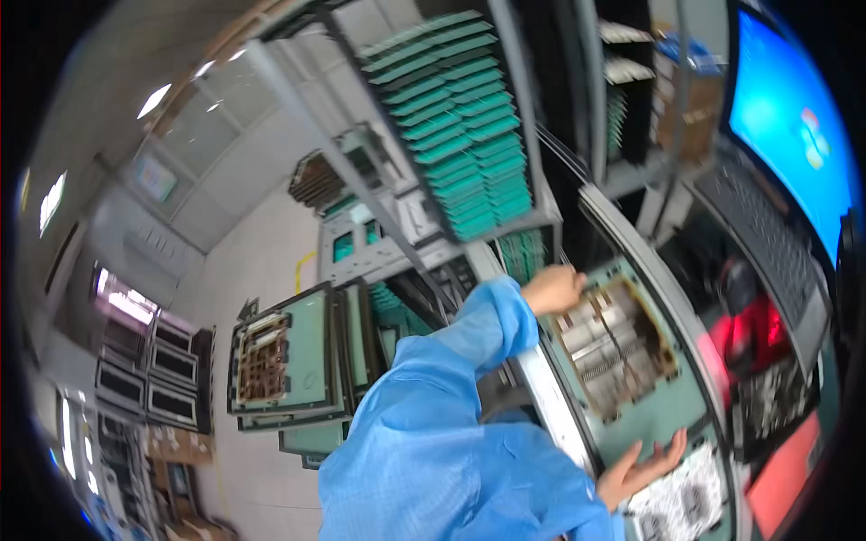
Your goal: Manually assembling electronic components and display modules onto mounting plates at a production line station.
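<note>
A green fixture plate (645,415) with a brown-rimmed rectangular opening lies between two metal rails. Silvery metal pieces (613,338) show inside that opening. My left hand (555,290), in a blue sleeve, is closed with fingers curled at the plate's far left corner; whatever they pinch is hidden. Nearer to me, my right hand (640,469) is open, palm partly turned up, fingers spread and holding nothing. It hovers by a whitish metal panel (681,496) with dark patches at the plate's near end.
Slotted rack of green boards (469,135) stands beyond my left hand. More framed green plates (311,352) lean upright at left. A blue-lit monitor (794,117), a keyboard (762,207) and a red-lit dark device (749,325) are at right. A pale rail (550,406) runs alongside the plate.
</note>
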Demonstrator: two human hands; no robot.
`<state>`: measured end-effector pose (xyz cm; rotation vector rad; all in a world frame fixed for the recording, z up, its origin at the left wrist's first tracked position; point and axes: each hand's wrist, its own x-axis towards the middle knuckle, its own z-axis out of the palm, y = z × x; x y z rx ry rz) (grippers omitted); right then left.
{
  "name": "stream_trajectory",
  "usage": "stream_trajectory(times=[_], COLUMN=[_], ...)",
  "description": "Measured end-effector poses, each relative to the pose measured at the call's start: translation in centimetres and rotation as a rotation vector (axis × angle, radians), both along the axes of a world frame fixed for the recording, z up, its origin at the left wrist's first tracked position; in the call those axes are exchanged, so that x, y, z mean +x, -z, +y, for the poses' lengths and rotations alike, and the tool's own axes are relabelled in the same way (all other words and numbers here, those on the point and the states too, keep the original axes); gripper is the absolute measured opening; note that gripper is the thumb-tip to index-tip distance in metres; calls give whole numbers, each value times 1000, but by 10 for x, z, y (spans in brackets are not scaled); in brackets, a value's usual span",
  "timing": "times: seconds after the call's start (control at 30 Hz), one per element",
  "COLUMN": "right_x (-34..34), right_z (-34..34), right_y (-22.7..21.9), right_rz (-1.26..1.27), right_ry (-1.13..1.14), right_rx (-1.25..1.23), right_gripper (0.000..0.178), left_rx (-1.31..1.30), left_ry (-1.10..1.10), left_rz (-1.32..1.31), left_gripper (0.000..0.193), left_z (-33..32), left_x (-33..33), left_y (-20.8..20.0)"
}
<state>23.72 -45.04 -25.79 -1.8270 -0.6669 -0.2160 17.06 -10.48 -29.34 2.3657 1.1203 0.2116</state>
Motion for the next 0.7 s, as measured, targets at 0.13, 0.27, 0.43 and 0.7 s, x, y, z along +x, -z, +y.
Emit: stream_trajectory(times=[0.13,0.27,0.43,0.7], right_x=[-5,1,-1,-6], right_z=[4,-1,4,-5], right_y=[5,2,1,-6], right_rz=[214,326,364,282], right_ry=[-232,-314,-330,-369], right_rx=[95,189,189,177], right_gripper=[44,41,38,29], left_rx=[478,1640,1574,1734], left_ry=[73,-351,-439,107], left_rz=[-301,-267,405,19], left_gripper=[25,18,13,19], left_z=[8,58,103,47], left_x=[-57,-116,-170,-188], left_y=[-138,-302,-376,-400])
